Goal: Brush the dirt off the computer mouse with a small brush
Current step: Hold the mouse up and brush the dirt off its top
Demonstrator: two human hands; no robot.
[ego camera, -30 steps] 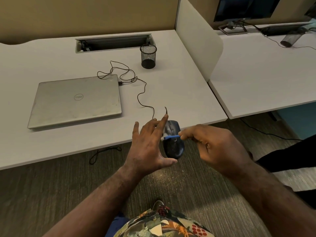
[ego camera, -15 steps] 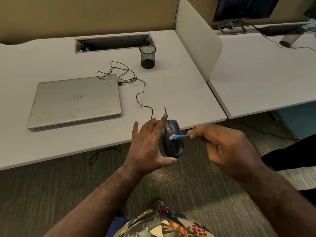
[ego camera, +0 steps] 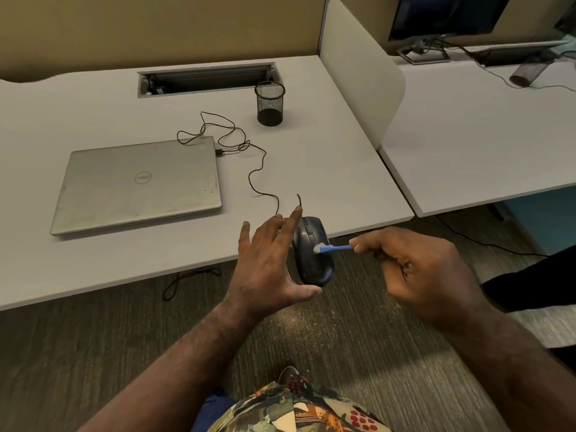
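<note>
The brush [ego camera: 335, 248] had slid back toward the right since a second earlier, when the right hand [ego camera: 417, 275] crowded close against the mouse [ego camera: 313, 254] and little of the blue handle showed. Now the handle stood clear between fingertips and mouse, its white bristles touching the dark shell near the middle: by the look of it, the outward end of a sweeping stroke, with the cleaning under way rather than finished. The right hand pinched the handle's end, fingers curled tight around it. The left hand [ego camera: 268, 263] held the mouse on edge in the air, just past the desk [ego camera: 311, 169] edge, thumb under its lower end and fingers spread along its far side, much as half a second before. Its cord [ego camera: 258, 169] trailed back across the desk to the closed laptop [ego camera: 140, 182].
</note>
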